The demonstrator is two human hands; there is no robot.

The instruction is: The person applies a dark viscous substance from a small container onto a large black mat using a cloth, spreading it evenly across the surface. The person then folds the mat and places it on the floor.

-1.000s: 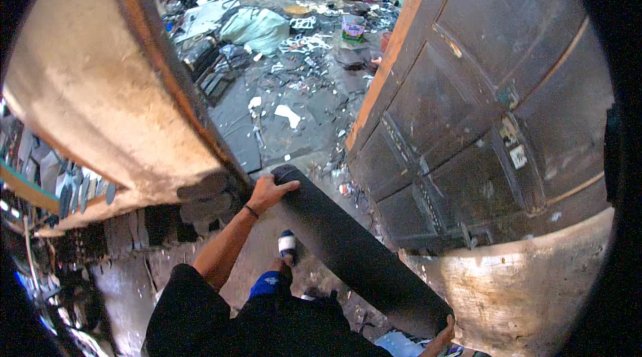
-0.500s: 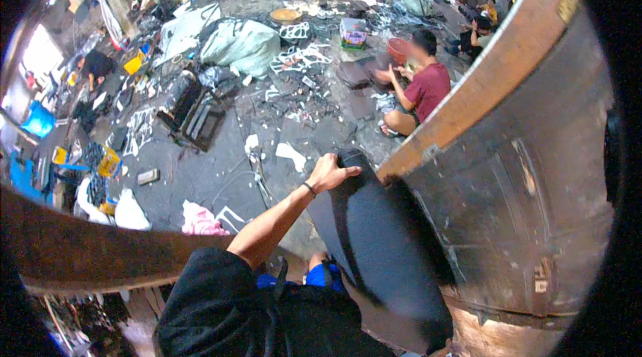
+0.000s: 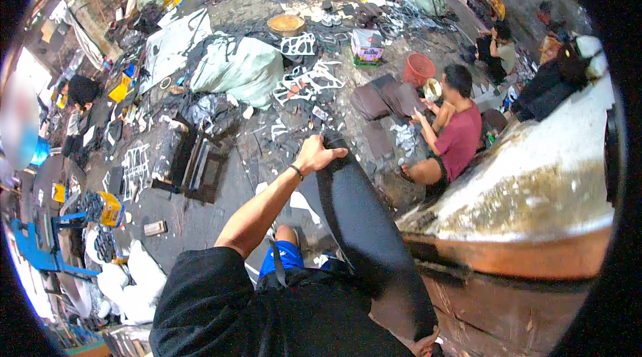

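Note:
A long roll of black sheet material (image 3: 374,223) slants across my front, from the floor ahead down to my right side. My left hand (image 3: 319,154) is closed over its far end, thumb lying along the top edge. At its near end, by the lower edge of the view, my right hand (image 3: 426,343) grips the roll from beneath; only part of that hand shows, the rest hidden by the roll and cut off.
A person in a maroon shirt (image 3: 460,133) sits ahead to the right, beside dark stacked sheets (image 3: 374,99) and a red basket (image 3: 418,69). A whitish ledge (image 3: 528,196) borders my right. Pale sacks (image 3: 241,73), a dark metal frame (image 3: 194,163) and scraps litter the floor.
My view has moved forward past the wooden-edged panel on the right, bringing the seated person closer. The black roll stays in both hands, now held a little more upright.

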